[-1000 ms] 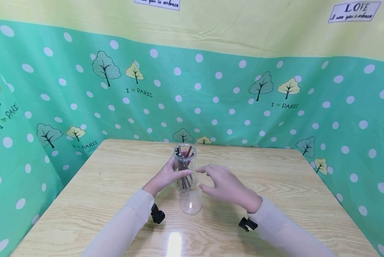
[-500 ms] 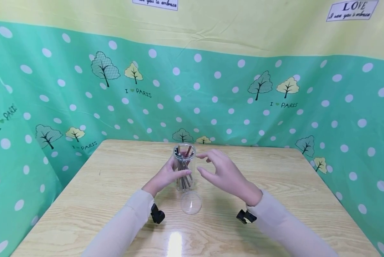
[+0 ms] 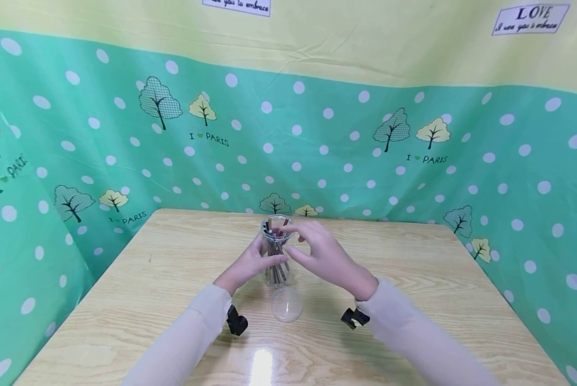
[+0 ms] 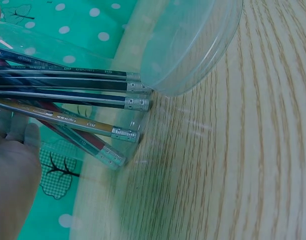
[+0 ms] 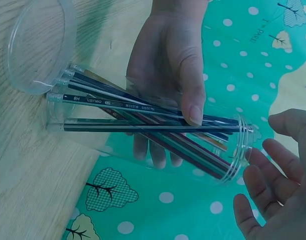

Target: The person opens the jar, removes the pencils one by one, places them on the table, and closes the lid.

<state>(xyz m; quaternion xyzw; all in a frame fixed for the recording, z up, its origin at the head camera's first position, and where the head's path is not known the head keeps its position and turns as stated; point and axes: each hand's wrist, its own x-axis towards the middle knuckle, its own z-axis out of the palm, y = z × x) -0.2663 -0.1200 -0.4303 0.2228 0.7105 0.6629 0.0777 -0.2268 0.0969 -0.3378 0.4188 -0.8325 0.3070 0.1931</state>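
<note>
A clear plastic jar (image 3: 278, 239) stands upright on the table, its mouth uncovered. Several pencils (image 5: 153, 128) lean inside it, eraser ends at the bottom. From the left side my left hand (image 3: 252, 267) grips the jar, thumb across the near wall and fingers behind, as the right wrist view also shows. My right hand (image 3: 328, 258) hovers at the jar's rim with relaxed, slightly bent fingers; the index fingertip is over the mouth. Nothing is held in it. A round clear lid (image 3: 287, 304) lies on the table just in front of the jar's base.
The wooden table (image 3: 172, 279) reaches back to a green and yellow patterned curtain (image 3: 288, 134), which also closes off both sides. A black wrist camera (image 3: 237, 321) hangs from the left sleeve, another wrist camera (image 3: 355, 318) from the right one.
My right hand has risen from beside the jar's wall to its rim and moved left, so its index finger now reaches over the mouth. The left hand, jar and lid stay put.
</note>
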